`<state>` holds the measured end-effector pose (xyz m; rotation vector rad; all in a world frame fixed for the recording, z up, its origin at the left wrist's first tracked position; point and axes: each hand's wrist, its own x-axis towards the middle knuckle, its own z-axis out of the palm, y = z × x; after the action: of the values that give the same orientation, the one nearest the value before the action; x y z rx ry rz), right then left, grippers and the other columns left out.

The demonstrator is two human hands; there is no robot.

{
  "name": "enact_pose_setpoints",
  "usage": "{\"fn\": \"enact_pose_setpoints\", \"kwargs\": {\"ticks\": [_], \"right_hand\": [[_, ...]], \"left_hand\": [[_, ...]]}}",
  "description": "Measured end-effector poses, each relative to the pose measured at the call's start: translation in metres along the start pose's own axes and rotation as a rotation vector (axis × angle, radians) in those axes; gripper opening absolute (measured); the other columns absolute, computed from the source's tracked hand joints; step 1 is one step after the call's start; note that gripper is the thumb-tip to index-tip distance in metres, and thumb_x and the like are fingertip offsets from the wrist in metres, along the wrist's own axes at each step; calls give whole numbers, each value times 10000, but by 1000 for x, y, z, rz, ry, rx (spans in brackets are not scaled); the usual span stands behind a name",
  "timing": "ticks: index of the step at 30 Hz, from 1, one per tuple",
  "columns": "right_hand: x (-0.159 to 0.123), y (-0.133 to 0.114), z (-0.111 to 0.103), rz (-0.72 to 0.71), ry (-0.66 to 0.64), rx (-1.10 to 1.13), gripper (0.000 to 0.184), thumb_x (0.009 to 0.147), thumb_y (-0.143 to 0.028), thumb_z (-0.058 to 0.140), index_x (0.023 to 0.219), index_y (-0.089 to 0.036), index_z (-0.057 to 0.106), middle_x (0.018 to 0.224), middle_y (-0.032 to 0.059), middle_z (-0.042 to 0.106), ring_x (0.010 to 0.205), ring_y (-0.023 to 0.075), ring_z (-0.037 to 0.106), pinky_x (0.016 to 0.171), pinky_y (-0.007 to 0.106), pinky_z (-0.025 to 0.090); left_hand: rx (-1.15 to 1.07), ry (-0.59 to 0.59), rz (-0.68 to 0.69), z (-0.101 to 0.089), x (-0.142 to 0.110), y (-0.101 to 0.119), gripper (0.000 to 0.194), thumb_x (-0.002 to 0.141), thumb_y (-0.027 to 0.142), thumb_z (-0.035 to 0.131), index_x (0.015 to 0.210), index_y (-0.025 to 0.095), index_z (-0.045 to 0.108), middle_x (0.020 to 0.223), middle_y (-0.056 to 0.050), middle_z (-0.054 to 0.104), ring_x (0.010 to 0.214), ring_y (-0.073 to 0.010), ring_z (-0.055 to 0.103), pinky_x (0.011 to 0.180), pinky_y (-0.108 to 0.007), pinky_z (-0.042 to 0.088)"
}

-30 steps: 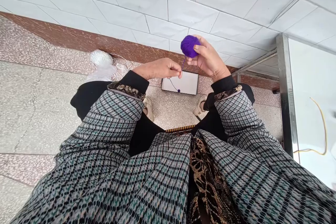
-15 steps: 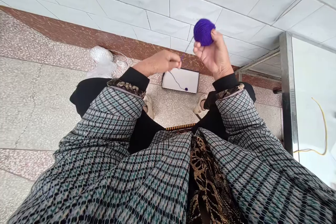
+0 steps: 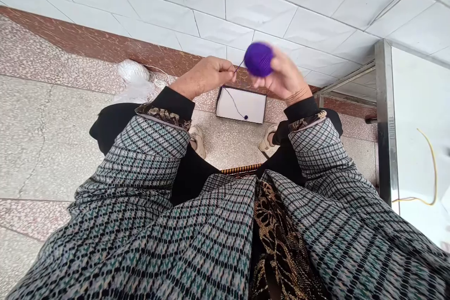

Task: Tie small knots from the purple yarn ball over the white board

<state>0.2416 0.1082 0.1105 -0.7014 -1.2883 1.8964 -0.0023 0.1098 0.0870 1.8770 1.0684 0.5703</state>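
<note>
A purple ball of yarn (image 3: 258, 59) sits in my right hand (image 3: 284, 77), gripped between the thumb and fingers and slightly blurred. My left hand (image 3: 213, 75) pinches a purple yarn strand (image 3: 239, 65), which runs taut up to the ball. Below the hands, a shallow white box (image 3: 232, 103) with a dark rim lies on the floor between my feet. Inside it rests a small dark purple bit of yarn (image 3: 246, 117), from which a thin strand leads up toward my left hand.
White yarn (image 3: 133, 71) and clear plastic wrapping (image 3: 131, 93) lie on the floor at the left, by the wall. A metal-framed table (image 3: 385, 126) stands at the right, with a yellow cord (image 3: 435, 168) on its white top. A tiled wall (image 3: 260, 4) rises in front.
My right hand has come down and left with the yarn ball, turning it. My left hand has shifted slightly left and up, and the strand between the hands is shorter.
</note>
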Motion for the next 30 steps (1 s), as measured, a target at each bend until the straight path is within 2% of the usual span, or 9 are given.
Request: {"fn": "enact_pose_setpoints", "kwargs": {"ticks": [3,6,10,12,15,21,25,28,30], "right_hand": [[10,4,-9,-145,289,7,647,794,-595,870,1155,-257,452,956,-17,621,804,115,667,737,230,625],[15,17,-16,68,380,-257,474,873,-419,836,1129,-256,472,922,-7,616,738,133,660,608,225,588],[8,23,-15,358,-28,-454,467,760,-166,876,1092,-210,551,949,4,665,725,119,653,568,187,554],[3,21,-14,348,-240,-400,471,748,-143,876,1109,-197,578,1011,17,688,784,122,674,608,180,574],[0,15,-14,220,-304,-254,475,789,-218,887,1144,-188,574,1083,36,689,866,133,693,659,188,600],[0,6,-6,79,-106,-58,652,740,-344,950,1205,-228,508,1149,30,674,900,146,726,804,278,659],[7,9,-6,-39,171,-80,478,884,-322,820,1204,-256,471,1091,0,675,873,124,722,847,278,648],[12,20,-15,84,347,-276,380,901,-241,789,1111,-250,472,931,-22,653,706,109,658,640,218,597],[11,24,-18,220,219,-402,423,827,-179,837,1078,-236,501,857,-33,631,661,110,623,565,203,558]], "left_hand": [[64,-176,9,8,-2,11,178,856,286,636,814,175,768,710,0,658,715,-146,603,803,-291,492],[15,-322,53,10,-7,25,169,843,319,689,823,188,793,659,12,629,687,-143,611,783,-281,492],[-88,-126,15,2,-9,27,188,875,296,657,842,159,781,697,-13,649,694,-143,599,765,-287,495],[-80,-2,-53,-1,-7,21,177,871,260,642,850,139,769,732,-19,664,736,-148,611,790,-289,497],[-19,59,-113,-2,-4,11,165,863,235,638,860,134,768,740,-16,660,769,-158,610,806,-291,479],[56,14,-94,4,-1,12,203,885,274,623,893,132,768,711,3,600,719,-147,538,786,-299,434],[88,-158,-26,10,-1,18,197,869,286,628,842,153,771,717,-3,628,751,-158,604,814,-294,456],[74,-280,33,11,-4,20,193,856,324,654,842,176,776,695,4,633,721,-150,611,774,-278,454],[55,-231,31,8,-5,19,201,864,330,647,864,174,773,702,2,639,709,-144,597,743,-276,442]]}}
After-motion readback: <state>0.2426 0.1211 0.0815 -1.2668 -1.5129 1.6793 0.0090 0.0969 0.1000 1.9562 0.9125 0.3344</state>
